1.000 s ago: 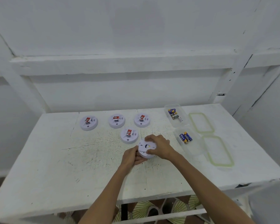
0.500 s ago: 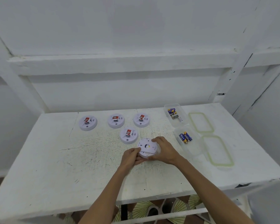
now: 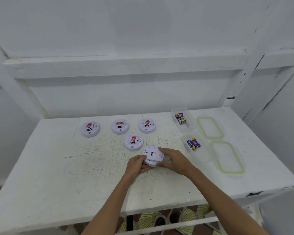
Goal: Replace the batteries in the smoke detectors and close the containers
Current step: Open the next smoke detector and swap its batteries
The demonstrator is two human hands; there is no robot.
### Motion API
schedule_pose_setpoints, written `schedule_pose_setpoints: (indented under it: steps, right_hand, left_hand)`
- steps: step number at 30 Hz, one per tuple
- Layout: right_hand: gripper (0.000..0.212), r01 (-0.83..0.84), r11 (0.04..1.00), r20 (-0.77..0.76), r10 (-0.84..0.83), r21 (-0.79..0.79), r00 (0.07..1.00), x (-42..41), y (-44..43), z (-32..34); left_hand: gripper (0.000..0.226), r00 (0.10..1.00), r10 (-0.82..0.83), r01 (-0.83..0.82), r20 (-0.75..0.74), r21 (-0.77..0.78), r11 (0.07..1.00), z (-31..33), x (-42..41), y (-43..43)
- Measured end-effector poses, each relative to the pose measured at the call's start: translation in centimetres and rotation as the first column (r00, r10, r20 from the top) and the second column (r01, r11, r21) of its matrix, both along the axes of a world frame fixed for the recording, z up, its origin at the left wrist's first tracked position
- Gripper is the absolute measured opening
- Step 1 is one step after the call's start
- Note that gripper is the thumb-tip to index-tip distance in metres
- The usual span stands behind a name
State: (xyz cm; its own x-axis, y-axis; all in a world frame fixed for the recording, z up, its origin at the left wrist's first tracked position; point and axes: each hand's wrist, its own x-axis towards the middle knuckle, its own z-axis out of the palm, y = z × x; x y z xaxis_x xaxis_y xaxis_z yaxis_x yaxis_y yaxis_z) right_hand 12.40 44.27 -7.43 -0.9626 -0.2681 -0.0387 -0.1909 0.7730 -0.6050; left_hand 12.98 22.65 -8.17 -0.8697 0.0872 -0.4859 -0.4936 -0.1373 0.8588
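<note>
Head view: left hand [image 3: 137, 164] and right hand [image 3: 174, 161] grip a white smoke detector [image 3: 153, 155] over the table [image 3: 58, 167], underside up.

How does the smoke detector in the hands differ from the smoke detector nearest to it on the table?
The held smoke detector is gripped at its sides by the left hand and the right hand; the nearest smoke detector lies untouched on the table. The held one shows a plain white face with a small dark centre; the nearest one carries a red and white piece on top. Both are round and white.
</note>
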Motion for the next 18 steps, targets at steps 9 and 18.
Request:
schedule_pose_setpoints:
  steps: [9,18]
  right_hand:
    - [0.087,0.007,0.998,-0.041,-0.010,-0.063,0.999,-0.27,0.41,-0.55]
    - [0.072,0.016,0.990,-0.003,-0.017,-0.139,1.000,-0.08,-0.22,-0.79]
  left_hand:
    - [0.028,0.998,-0.051,0.050,0.031,0.015,0.999,-0.10,-0.29,-0.34]
    - [0.032,0.999,-0.036,0.036,0.013,-0.023,0.999,-0.07,-0.42,-0.10]
